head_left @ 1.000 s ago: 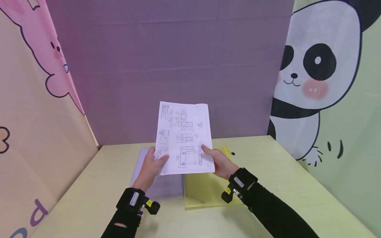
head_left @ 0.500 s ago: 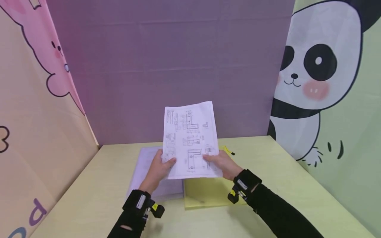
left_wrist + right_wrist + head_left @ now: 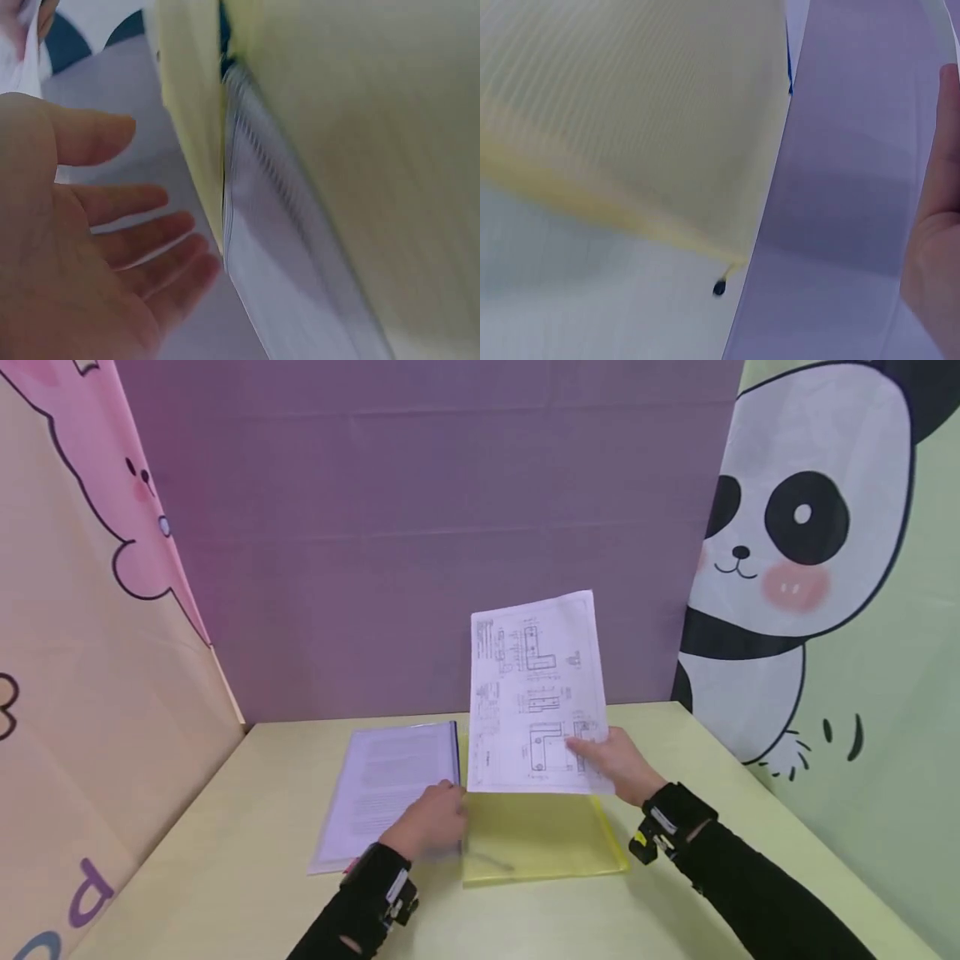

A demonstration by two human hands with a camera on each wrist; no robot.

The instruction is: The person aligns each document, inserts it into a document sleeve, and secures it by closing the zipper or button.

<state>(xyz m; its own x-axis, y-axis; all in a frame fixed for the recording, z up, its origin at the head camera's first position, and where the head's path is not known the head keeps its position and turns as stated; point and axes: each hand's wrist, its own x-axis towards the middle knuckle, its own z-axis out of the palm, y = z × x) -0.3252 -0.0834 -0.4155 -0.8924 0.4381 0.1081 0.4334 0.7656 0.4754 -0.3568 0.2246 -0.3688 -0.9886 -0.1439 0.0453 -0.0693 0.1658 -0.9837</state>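
Free room over table (image 3: 232,839) left of document folder (image 3: 401,760), raised paper (image 3: 536,693) blocking far part of yellow pouch (image 3: 540,839)

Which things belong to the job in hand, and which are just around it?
Probably the job:
printed drawing, in the right fingers
document folder, left fingers nearby
yellow pouch beside the folder

Just around:
table
purple backdrop
panda picture

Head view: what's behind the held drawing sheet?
The purple backdrop and table show around the drawing sheet; the yellow pouch's near part shows below. Covered: most of the pouch's far part, and the fingers of the right hand.
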